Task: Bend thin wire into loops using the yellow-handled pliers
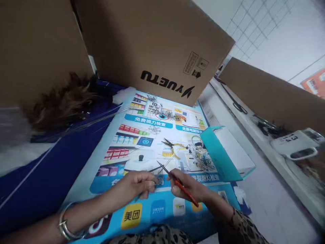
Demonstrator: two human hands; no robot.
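"Hands first: report the state of each."

"Left hand (pixel 141 184): thumb and fingers drawn together in a pinch, thin wire-like strands (pixel 160 172) at the fingertips. From where I stand, the exact point of grip is too small to make out. Right hand (pixel 186 186): fingers closed around a slim tool with a red-orange handle and a dark pointed tip (pixel 188 194)."

"Orientation of the tool?"

"Handle end toward the person, tip directed away and leftward, near the left fingertips. Contact between tip and strands: cannot tell."

"Location of the work?"

"Strands are between the two hands, above the near part of a glossy printed sheet with blue borders (pixel 83 183)."

"Other items on the sheet?"

"Pliers with curved yellow handles (pixel 173 145) lie just beyond the tool tip, jaws parted. Right of them: a tangled heap of thin metal wire loops (pixel 205 163), just beside an open turquoise carton with a white interior (pixel 215 156)."

"Far end?"

"One large brown cardboard box marked YUETU (pixel 127 44), lettering upside down. Left of the sheet: a bundle of fluffy brown feather-like material (pixel 61 101) near a dark blue surface (pixel 71 156)."
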